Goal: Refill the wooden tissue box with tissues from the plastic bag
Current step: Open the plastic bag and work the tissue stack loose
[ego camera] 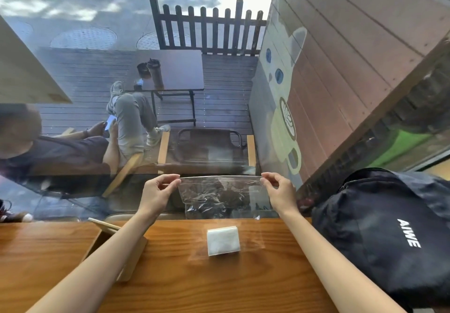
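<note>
Partly hidden wooden tissue box (132, 261) (under left forearm), hands pinching plastic bag (224, 195)

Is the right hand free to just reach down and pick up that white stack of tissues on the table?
Probably not yet. The right hand pinches one top corner of the plastic bag, the left hand the other. Nothing blocks the tissues on the table; it must let go first.

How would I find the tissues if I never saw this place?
Look at the long wooden counter by the window. Between the person's two forearms stands a small white tissue stack, right of the open wooden tissue box. It is the only white thing there.
</note>
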